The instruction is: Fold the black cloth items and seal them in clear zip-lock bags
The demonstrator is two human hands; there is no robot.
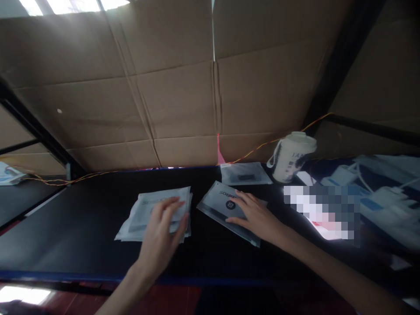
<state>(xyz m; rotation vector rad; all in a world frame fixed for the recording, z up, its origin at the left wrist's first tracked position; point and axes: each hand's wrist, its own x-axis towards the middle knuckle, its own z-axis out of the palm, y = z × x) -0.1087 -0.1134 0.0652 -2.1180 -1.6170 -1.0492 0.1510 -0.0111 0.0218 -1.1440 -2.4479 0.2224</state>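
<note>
On the black table lies a stack of frosted zip pouches (134, 218), its edges slightly uneven. My left hand (166, 221) rests over the right part of that stack, fingers apart and a little bent. To the right, a single frosted zip pouch (216, 199) with dark lettering and a round logo lies at a slant. My right hand (252, 214) is spread over its right side, fingertips on or just above the surface; I cannot tell which. Behind it, another frosted pouch (246, 173) with a dark patch lies flat near the table's back edge.
A white lidded cup (293, 157) with a strap stands at the back right. Beside it are a partly blurred-out bright screen (323, 229) and white plugs with cables (387, 199). Cardboard (177, 100) walls the back. A thin orange wire (252, 153) runs along it.
</note>
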